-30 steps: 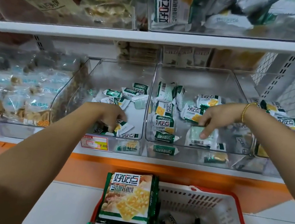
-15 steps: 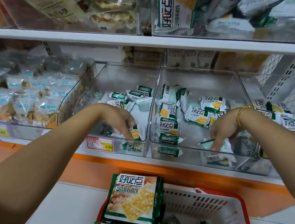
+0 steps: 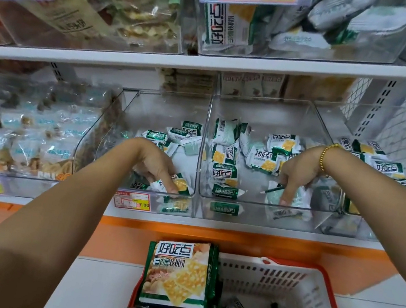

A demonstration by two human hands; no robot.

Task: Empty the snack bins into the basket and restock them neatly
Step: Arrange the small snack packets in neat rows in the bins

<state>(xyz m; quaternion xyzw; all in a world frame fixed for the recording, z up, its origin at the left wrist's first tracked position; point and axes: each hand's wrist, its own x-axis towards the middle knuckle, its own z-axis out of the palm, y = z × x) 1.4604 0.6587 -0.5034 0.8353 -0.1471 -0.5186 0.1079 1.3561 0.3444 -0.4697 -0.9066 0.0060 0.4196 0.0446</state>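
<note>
Emptying stage | left hand (image 3: 156, 164) in left bin (image 3: 166, 109): fingers (image 3: 165, 178) pinch green packet (image 3: 180, 185) at front wall for lifting out | right hand (image 3: 299, 171) in right bin (image 3: 271, 111): fingers apparently curled on pale packet (image 3: 299, 202), partly hidden | basket (image 3: 311, 270) directly below, positioned to receive.

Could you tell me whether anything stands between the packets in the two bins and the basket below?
Only the bins' clear front walls, over which the packets must be lifted. The basket below is open on top; large cracker packs fill its left end.
</note>
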